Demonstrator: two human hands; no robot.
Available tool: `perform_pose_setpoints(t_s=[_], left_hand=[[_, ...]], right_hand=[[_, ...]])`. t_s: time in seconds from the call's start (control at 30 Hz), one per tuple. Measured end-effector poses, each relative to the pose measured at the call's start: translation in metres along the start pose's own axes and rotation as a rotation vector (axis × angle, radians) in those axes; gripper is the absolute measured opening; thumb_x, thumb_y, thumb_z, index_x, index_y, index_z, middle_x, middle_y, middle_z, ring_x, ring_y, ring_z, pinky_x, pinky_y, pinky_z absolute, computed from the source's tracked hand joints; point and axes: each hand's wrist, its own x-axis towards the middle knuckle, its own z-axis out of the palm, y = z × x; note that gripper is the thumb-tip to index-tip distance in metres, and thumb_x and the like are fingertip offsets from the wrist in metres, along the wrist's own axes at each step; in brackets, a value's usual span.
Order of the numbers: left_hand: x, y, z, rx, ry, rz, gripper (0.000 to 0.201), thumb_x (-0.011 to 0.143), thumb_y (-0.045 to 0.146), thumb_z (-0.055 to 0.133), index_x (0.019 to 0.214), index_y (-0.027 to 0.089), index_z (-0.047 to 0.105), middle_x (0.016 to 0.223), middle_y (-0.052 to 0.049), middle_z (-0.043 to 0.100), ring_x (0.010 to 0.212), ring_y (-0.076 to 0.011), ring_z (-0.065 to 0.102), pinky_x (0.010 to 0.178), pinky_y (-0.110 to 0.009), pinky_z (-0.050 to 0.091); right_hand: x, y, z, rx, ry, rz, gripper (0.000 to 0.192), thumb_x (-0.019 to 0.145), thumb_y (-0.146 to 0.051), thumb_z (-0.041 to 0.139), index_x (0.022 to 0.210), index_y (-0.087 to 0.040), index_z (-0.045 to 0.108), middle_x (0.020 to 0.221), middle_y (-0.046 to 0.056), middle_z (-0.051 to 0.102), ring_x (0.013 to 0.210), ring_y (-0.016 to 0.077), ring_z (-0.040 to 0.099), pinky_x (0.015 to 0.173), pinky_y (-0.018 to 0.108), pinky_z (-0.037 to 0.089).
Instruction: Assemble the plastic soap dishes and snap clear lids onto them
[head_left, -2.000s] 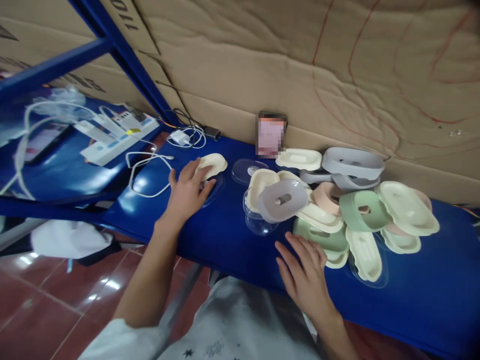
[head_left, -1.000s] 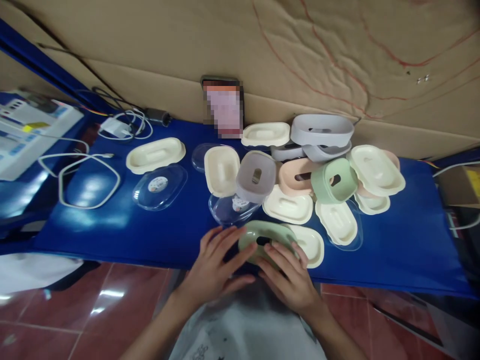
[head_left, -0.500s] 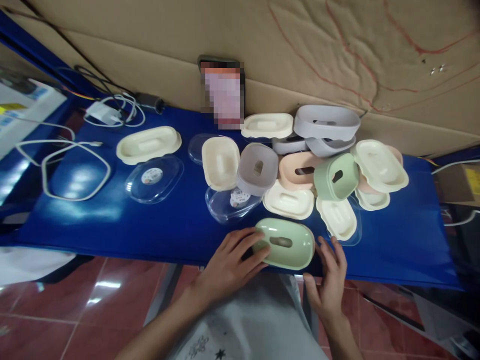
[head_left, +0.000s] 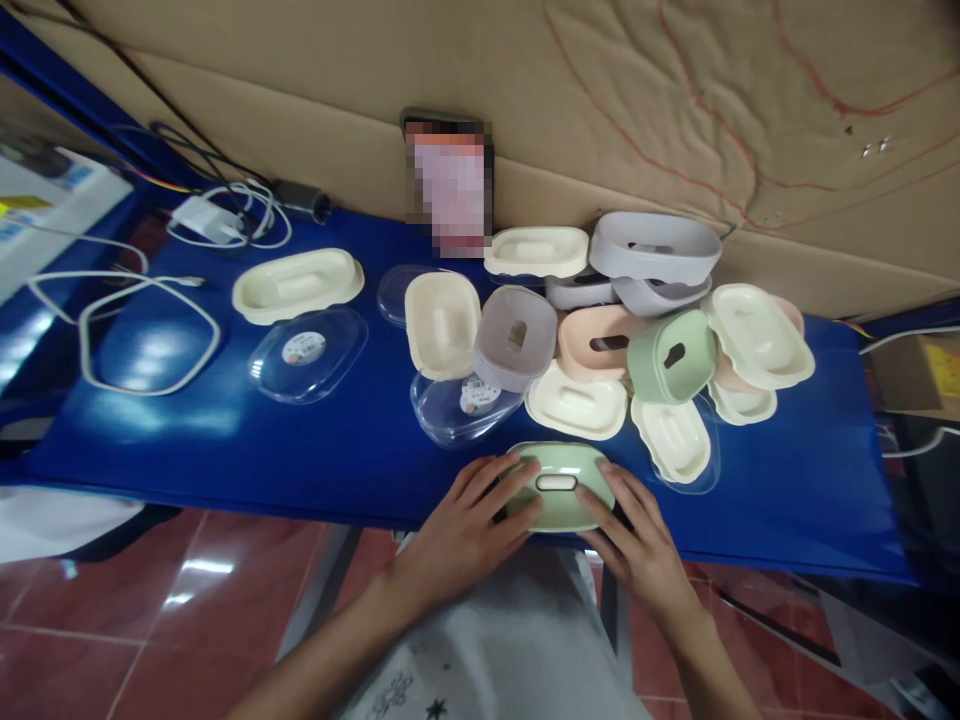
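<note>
The person holds a pale green oval box part (head_left: 559, 487) with both hands at the near edge of the blue tabletop (head_left: 300, 440). It has an oval slot in the middle of the side that faces the camera. The left hand (head_left: 469, 530) grips its left end, with the fingers (head_left: 499, 478) spread and curled over the rim. The right hand (head_left: 637, 540) grips the right end in the same way, with its fingers lying on the top and the side. Both hands are closed on the part and touch it.

Just behind it lies a cream tray (head_left: 576, 402), and to the left of that tray a clear plastic lid (head_left: 461, 405) with a round sticker. Further back there is a heap of similar parts: a grey box part (head_left: 515, 337), a pink one (head_left: 600, 345), a second green one (head_left: 670, 357) that stands tilted, and more cream trays around them. Two larger grey parts (head_left: 651, 247) are stacked near the cardboard wall (head_left: 675, 110).

Well apart on the left lie another cream tray (head_left: 298, 284) and another clear lid (head_left: 307, 353), side by side. A white cable (head_left: 142, 330) forms a loop near the left end of the tabletop. A phone (head_left: 450, 180) leans upright against the cardboard wall.
</note>
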Motion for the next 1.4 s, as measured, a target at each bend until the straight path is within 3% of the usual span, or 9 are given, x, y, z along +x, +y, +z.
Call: perform_pose_setpoints(t_s=[0.1, 0.2, 0.37, 0.5, 0.7, 0.8, 0.93, 1.07, 1.4], left_hand=[[-0.007, -0.005, -0.007, -0.03, 0.022, -0.002, 0.024, 0.108, 0.036, 0.061, 0.127, 0.023, 0.068, 0.149, -0.012, 0.063, 0.142, -0.0309, 0.054, 0.116, -0.051, 0.049], [-0.012, -0.019, -0.018, 0.032, 0.171, -0.134, 0.031, 0.105, 0.027, 0.066, 0.136, 0.024, 0.064, 0.148, -0.015, 0.061, 0.139, -0.0312, 0.057, 0.115, -0.053, 0.05], [0.002, -0.056, -0.033, 0.208, 0.265, -0.384, 0.057, 0.097, 0.031, 0.078, 0.15, 0.026, 0.057, 0.168, -0.022, 0.04, 0.156, -0.0474, 0.04, 0.116, -0.068, 0.046], [0.013, -0.071, -0.039, 0.061, 0.264, -0.357, 0.048, 0.101, 0.034, 0.074, 0.147, 0.03, 0.06, 0.165, -0.016, 0.048, 0.149, -0.038, 0.054, 0.117, -0.059, 0.053], [-0.007, -0.052, -0.039, -0.024, 0.325, -0.301, 0.051, 0.101, 0.028, 0.073, 0.15, 0.03, 0.058, 0.167, -0.013, 0.047, 0.154, -0.035, 0.049, 0.122, -0.058, 0.05], [-0.016, -0.038, -0.03, -0.111, 0.268, -0.203, 0.05, 0.104, 0.031, 0.07, 0.152, 0.026, 0.056, 0.167, -0.015, 0.046, 0.157, -0.0351, 0.044, 0.123, -0.057, 0.049], [-0.016, -0.026, -0.017, -0.081, 0.131, -0.038, 0.047, 0.103, 0.038, 0.071, 0.148, 0.026, 0.059, 0.163, -0.015, 0.052, 0.157, -0.0328, 0.045, 0.127, -0.059, 0.041], [-0.015, -0.024, -0.014, -0.006, 0.105, 0.018, 0.054, 0.1, 0.052, 0.074, 0.147, 0.029, 0.06, 0.159, -0.013, 0.057, 0.154, -0.0321, 0.048, 0.128, -0.059, 0.037], [-0.03, -0.02, -0.007, 0.029, 0.141, 0.05, 0.052, 0.093, 0.041, 0.084, 0.142, 0.032, 0.066, 0.142, -0.008, 0.066, 0.138, -0.0302, 0.056, 0.109, -0.043, 0.056]], right_hand=[[0.009, 0.002, -0.004, 0.033, -0.007, -0.022, 0.057, 0.108, -0.03, 0.06, 0.163, -0.027, 0.048, 0.166, 0.013, 0.05, 0.145, 0.0321, 0.054, 0.11, 0.05, 0.057], [0.023, -0.002, -0.006, 0.061, 0.052, -0.049, 0.055, 0.107, -0.032, 0.06, 0.161, -0.026, 0.05, 0.162, 0.013, 0.054, 0.142, 0.0321, 0.055, 0.112, 0.051, 0.052], [0.045, -0.023, 0.007, 0.041, 0.05, -0.093, 0.048, 0.106, -0.038, 0.064, 0.152, -0.027, 0.058, 0.157, 0.012, 0.059, 0.143, 0.0309, 0.055, 0.12, 0.053, 0.042], [0.051, -0.039, 0.027, 0.022, 0.056, -0.004, 0.056, 0.105, -0.042, 0.064, 0.157, -0.026, 0.051, 0.161, 0.015, 0.053, 0.147, 0.0325, 0.053, 0.12, 0.054, 0.044], [0.05, -0.046, 0.043, 0.107, 0.248, 0.105, 0.09, 0.101, -0.047, 0.07, 0.173, -0.028, 0.019, 0.178, 0.02, 0.018, 0.159, 0.0416, 0.037, 0.113, 0.06, 0.054], [0.048, -0.038, 0.038, 0.129, 0.247, 0.074, 0.095, 0.098, -0.041, 0.076, 0.174, -0.035, 0.018, 0.182, 0.015, 0.011, 0.162, 0.0427, 0.032, 0.116, 0.064, 0.052], [0.043, -0.023, 0.025, 0.115, 0.102, -0.044, 0.088, 0.095, -0.042, 0.08, 0.169, -0.037, 0.033, 0.178, 0.013, 0.029, 0.161, 0.0415, 0.035, 0.121, 0.064, 0.049], [0.039, -0.016, 0.014, 0.103, 0.028, -0.149, 0.076, 0.098, -0.042, 0.076, 0.166, -0.031, 0.043, 0.166, 0.011, 0.051, 0.161, 0.0364, 0.037, 0.12, 0.056, 0.054], [0.041, 0.002, 0.001, 0.036, -0.072, -0.318, 0.062, 0.1, -0.023, 0.075, 0.158, -0.031, 0.054, 0.166, 0.007, 0.052, 0.165, 0.0321, 0.027, 0.126, 0.054, 0.048]])
